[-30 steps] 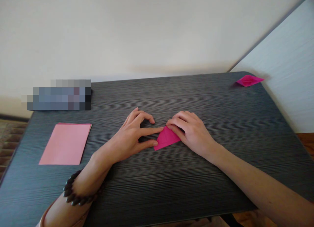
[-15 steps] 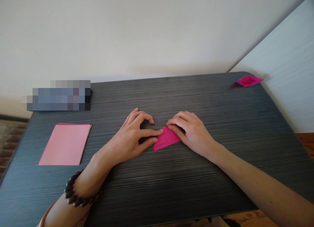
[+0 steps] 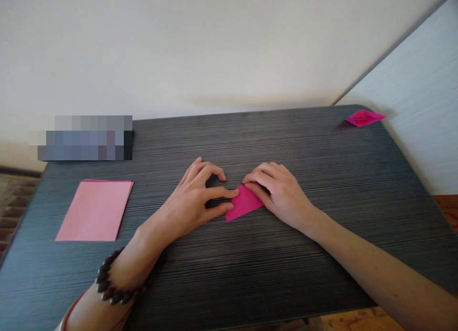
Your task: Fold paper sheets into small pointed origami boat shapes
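Note:
A small folded piece of magenta paper (image 3: 244,203) lies flat on the dark striped table (image 3: 250,274), near the middle. My left hand (image 3: 195,197) rests beside it, thumb and index fingertips pressing on its left edge. A dark bead bracelet circles that wrist. My right hand (image 3: 279,190) lies over the paper's right part, fingers curled down and pressing on its upper edge.
A stack of pink paper sheets (image 3: 95,210) lies at the left of the table. A finished magenta folded figure (image 3: 364,117) sits at the far right corner. A blurred-out object (image 3: 84,138) is at the far left edge. Walls stand behind and to the right.
My left thumb has slid slightly right along the paper's lower left edge. The paper and my right hand have barely moved.

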The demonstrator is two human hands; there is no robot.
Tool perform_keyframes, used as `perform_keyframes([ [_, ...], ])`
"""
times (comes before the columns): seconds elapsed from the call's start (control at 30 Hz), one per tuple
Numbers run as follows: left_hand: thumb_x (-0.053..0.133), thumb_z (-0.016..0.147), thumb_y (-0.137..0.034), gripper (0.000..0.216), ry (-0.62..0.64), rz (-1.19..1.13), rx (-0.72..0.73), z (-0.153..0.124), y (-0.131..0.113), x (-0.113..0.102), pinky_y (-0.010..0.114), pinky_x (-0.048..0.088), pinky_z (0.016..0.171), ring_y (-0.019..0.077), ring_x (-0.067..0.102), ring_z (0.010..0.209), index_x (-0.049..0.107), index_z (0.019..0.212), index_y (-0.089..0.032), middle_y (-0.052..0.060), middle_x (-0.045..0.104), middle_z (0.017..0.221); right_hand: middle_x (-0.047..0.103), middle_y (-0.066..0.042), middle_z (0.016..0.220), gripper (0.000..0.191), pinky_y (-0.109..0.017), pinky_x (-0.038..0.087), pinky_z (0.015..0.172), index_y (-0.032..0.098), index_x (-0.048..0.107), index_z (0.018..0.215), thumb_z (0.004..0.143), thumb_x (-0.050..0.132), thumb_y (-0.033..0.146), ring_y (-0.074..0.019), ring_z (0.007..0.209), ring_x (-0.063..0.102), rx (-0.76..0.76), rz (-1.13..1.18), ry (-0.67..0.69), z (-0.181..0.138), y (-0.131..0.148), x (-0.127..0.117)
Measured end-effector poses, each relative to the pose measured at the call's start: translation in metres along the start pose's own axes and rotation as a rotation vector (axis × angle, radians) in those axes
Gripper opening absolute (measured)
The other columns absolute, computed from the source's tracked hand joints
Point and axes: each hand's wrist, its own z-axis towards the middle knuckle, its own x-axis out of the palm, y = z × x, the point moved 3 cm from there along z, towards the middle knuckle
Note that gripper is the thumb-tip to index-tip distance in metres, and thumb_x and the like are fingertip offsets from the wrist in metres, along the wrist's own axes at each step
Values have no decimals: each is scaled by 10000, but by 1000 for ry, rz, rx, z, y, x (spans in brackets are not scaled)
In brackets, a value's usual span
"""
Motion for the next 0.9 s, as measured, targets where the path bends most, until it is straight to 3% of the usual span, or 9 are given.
perform_keyframes([
  [0.3, 634, 793, -457, 297, -4, 9, 0, -1, -2, 0, 571, 172, 1115, 222, 480, 1125, 673, 1043, -302, 48, 505, 1099, 633, -44, 910, 169, -333, 405, 772, 195, 614, 945, 937, 457, 258, -176, 853, 555, 25, 59, -20, 0, 0, -1],
  [0.53, 592, 838, -428, 286, -67, 1, 96, 0, -15, 3, 506, 255, 1126, 265, 340, 1341, 633, 975, -181, 81, 516, 1343, 617, -58, 937, 138, -351, 436, 791, 193, 586, 988, 917, 473, 231, -189, 870, 556, 93, 102, -136, -2, -5, -4],
  [0.73, 583, 844, -434, 310, -133, 78, 76, 1, -19, 4, 489, 318, 1097, 264, 452, 1244, 603, 961, -148, 87, 625, 1179, 610, -59, 966, 146, -361, 431, 801, 193, 600, 998, 900, 510, 251, -199, 895, 546, 103, 43, -132, -3, -6, -3],
  [0.9, 577, 834, -471, 444, -178, 194, -24, 2, -21, 5, 455, 467, 920, 275, 497, 1084, 587, 1160, -169, 94, 620, 1042, 610, -52, 962, 169, -360, 423, 802, 197, 609, 989, 902, 512, 304, -200, 893, 544, 83, 21, -120, -3, -2, -2],
])
